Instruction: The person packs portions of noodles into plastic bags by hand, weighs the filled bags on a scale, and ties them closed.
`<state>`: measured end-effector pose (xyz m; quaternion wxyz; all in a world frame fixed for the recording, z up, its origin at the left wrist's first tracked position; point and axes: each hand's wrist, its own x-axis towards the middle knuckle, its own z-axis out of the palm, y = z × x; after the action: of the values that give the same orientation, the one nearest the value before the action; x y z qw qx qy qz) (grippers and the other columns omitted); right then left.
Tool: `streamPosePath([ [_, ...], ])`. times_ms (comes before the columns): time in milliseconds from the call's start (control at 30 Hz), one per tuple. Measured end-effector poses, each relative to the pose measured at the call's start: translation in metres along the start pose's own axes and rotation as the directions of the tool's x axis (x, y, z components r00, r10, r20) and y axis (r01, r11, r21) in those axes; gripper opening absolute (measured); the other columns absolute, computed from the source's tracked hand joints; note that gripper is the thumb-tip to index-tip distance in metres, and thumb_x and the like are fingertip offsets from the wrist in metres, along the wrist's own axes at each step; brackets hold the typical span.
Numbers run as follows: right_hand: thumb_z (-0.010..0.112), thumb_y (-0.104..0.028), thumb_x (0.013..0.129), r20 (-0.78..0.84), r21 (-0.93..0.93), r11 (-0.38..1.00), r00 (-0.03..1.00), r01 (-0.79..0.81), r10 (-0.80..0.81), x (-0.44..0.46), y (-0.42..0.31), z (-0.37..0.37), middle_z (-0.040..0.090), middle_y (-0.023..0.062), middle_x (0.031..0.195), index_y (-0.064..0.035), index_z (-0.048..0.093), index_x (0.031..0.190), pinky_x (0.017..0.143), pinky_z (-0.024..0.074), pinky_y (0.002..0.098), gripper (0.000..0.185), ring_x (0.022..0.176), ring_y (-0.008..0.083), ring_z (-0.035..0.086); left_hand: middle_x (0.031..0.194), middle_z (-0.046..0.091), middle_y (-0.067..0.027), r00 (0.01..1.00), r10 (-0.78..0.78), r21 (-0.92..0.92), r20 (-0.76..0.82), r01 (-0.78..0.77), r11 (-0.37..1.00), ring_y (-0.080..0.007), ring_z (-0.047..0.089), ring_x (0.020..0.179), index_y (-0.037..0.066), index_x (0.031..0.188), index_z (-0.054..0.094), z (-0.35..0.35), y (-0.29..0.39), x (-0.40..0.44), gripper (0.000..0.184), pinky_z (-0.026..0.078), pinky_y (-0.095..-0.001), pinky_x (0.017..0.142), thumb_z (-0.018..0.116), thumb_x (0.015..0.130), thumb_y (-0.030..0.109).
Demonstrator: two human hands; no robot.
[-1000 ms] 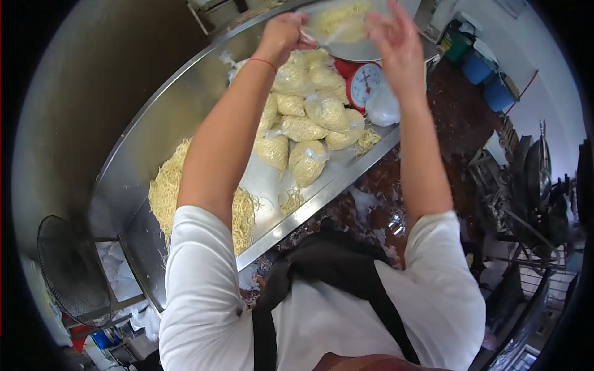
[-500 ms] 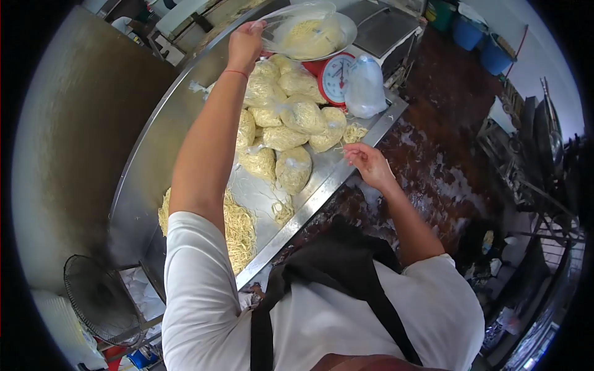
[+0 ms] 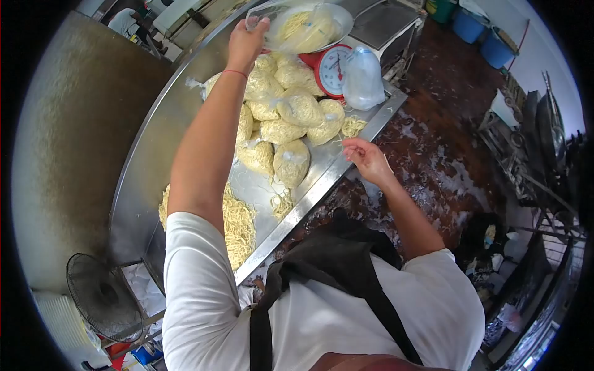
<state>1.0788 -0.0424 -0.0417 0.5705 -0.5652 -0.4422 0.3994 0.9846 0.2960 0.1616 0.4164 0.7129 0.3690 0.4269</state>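
Note:
My left hand [image 3: 246, 46] is closed on the edge of a clear plastic bag [image 3: 307, 31] with noodles inside. That bag lies on the round pan [image 3: 346, 26] of a red scale [image 3: 331, 70]. My right hand [image 3: 369, 162] is held near the metal table's edge, fingers curled together; whatever is in them, if anything, is too small to name. Close by lies a small clump of noodles [image 3: 353, 127]. Several filled noodle bags [image 3: 301, 110] are piled between my hands and the scale. Loose noodles [image 3: 239, 226] are heaped beside my left arm, which partly hides them.
A bundle of clear plastic bags [image 3: 364, 79] stands beside the scale. The steel table [image 3: 309, 201] has a raised edge. A fan [image 3: 102, 297] stands at lower left. Blue buckets [image 3: 497, 49] are on the wet floor at upper right. Another person [image 3: 127, 23] is at upper left.
The view has shifted slightly. My left hand still holds the bag edge, and the bag looks lower and more settled on the pan. My right hand has barely moved.

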Motion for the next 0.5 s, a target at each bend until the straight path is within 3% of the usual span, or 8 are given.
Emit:
streamPosePath([
  [67, 0.056, -0.006, 0.095, 0.021, 0.004, 1.0, 1.0, -0.005, 0.005, -0.002, -0.003, 0.008, 0.065, 0.0064, 0.092, -0.0009, 0.06, 0.119, 0.079, 0.0497, 0.0258, 0.025, 0.083, 0.0118, 0.061, 0.075, 0.061, -0.0027, 1.0, 0.02, -0.025, 0.015, -0.019, 1.0, -0.0113, 0.057, 0.059, 0.001, 0.109, 0.065, 0.001, -0.006, -0.002, 0.035, 0.053, -0.028, 0.053, 0.068, 0.091, 0.031],
  [167, 0.056, -0.006, 0.095, 0.062, 0.014, 1.0, 0.998, 0.025, -0.026, 0.0, 0.0, 0.02, 0.065, 0.0057, 0.092, -0.0023, 0.061, 0.119, 0.078, 0.0497, 0.0253, 0.025, 0.084, 0.0115, 0.061, 0.084, 0.068, -0.0071, 0.992, 0.11, 0.025, 0.059, -0.112, 0.993, -0.0154, 0.063, 0.066, 0.001, 0.112, 0.066, -0.005, -0.01, 0.001, 0.031, 0.052, -0.0298, 0.053, 0.062, 0.092, 0.025],
  [200, 0.056, -0.006, 0.095, 0.089, 0.018, 0.999, 0.995, 0.042, -0.043, 0.002, 0.002, 0.026, 0.065, 0.0055, 0.093, -0.0027, 0.061, 0.119, 0.078, 0.0498, 0.0251, 0.025, 0.084, 0.0114, 0.062, 0.066, 0.054, 0.0014, 0.987, 0.153, -0.025, -0.058, -0.154, 0.988, -0.008, 0.046, 0.054, 0.004, 0.101, 0.07, -0.001, -0.004, -0.01, 0.025, 0.04, -0.0253, 0.049, 0.056, 0.099, 0.024],
  [267, 0.056, -0.007, 0.095, 0.111, -0.022, 0.998, 0.992, 0.066, -0.063, 0.006, -0.003, 0.033, 0.066, 0.0056, 0.094, -0.0025, 0.061, 0.119, 0.077, 0.0505, 0.0256, 0.025, 0.083, 0.0119, 0.062, 0.062, 0.049, 0.0031, 0.98, 0.122, -0.147, -0.155, -0.145, 0.978, -0.0078, 0.043, 0.052, 0.002, 0.1, 0.068, -0.01, 0.024, -0.025, 0.023, 0.035, -0.0262, 0.046, 0.055, 0.099, 0.02],
  [300, 0.057, -0.007, 0.095, 0.144, -0.034, 0.997, 0.987, 0.074, -0.069, 0.007, -0.007, 0.039, 0.066, 0.0057, 0.095, -0.0023, 0.061, 0.119, 0.077, 0.0508, 0.0258, 0.025, 0.082, 0.0121, 0.062, 0.073, 0.056, -0.0014, 0.962, 0.192, -0.215, -0.194, -0.233, 0.948, -0.0094, 0.05, 0.06, 0.004, 0.103, 0.064, -0.018, 0.0, -0.011, 0.023, 0.043, -0.025, 0.052, 0.054, 0.1, 0.024],
  [333, 0.058, -0.008, 0.095, 0.161, -0.059, 0.997, 0.986, 0.045, -0.035, 0.009, -0.012, 0.042, 0.067, 0.0064, 0.098, -0.0028, 0.061, 0.119, 0.077, 0.0521, 0.0275, 0.025, 0.084, 0.0129, 0.063, 0.073, 0.054, 0.0005, 0.878, 0.362, -0.248, -0.314, -0.443, 0.861, -0.0082, 0.047, 0.064, 0.008, 0.098, 0.066, -0.025, 0.011, -0.014, 0.022, 0.042, -0.0251, 0.052, 0.055, 0.099, 0.027],
  [367, 0.059, -0.01, 0.095, 0.146, -0.139, 0.99, 0.989, 0.013, 0.007, 0.009, -0.024, 0.047, 0.067, 0.007, 0.101, -0.0019, 0.06, 0.12, 0.078, 0.0527, 0.0288, 0.026, 0.087, 0.0137, 0.064, 0.074, 0.054, 0.0015, 0.931, 0.211, -0.407, -0.298, -0.323, 0.854, -0.0071, 0.046, 0.061, 0.009, 0.093, 0.066, -0.042, 0.028, -0.034, 0.023, 0.04, -0.0251, 0.051, 0.057, 0.099, 0.029],
  [500, 0.062, -0.011, 0.095, 0.221, -0.116, 0.991, 0.97, -0.073, 0.098, 0.019, -0.005, 0.064, 0.067, 0.0093, 0.099, 0.0007, 0.06, 0.121, 0.082, 0.0518, 0.0274, 0.029, 0.089, 0.0161, 0.066, 0.073, 0.054, 0.0031, 0.955, 0.137, -0.552, -0.262, -0.265, 0.791, -0.0053, 0.047, 0.059, 0.008, 0.093, 0.064, -0.141, 0.047, -0.101, 0.02, 0.038, -0.0223, 0.05, 0.061, 0.098, 0.027],
])
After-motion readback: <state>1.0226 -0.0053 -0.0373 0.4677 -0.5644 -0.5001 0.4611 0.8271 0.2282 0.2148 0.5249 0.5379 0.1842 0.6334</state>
